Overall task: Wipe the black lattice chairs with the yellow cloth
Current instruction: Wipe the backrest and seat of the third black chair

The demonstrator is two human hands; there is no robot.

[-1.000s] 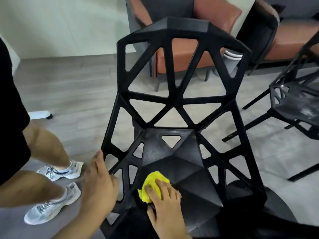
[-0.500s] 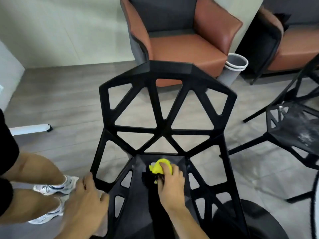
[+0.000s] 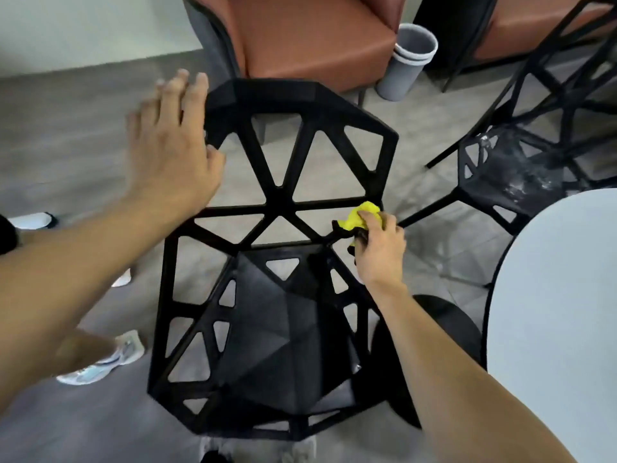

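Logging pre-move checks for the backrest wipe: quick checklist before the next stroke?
1. Yellow cloth gripped by right hand: ok.
2. Cloth in contact with the near chair, at the right strut junction: ok.
3. Left hand steadying the backrest top: cannot tell, blurred, fingers spread by the rim.
4. Second chair seat clean: not ok, whitish smears visible.
5. White table clear of the right forearm: ok.

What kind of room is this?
Probably a lounge or café seating area: leather armchairs, a round white table, black lattice chairs and a grey bin on a wood-look floor.
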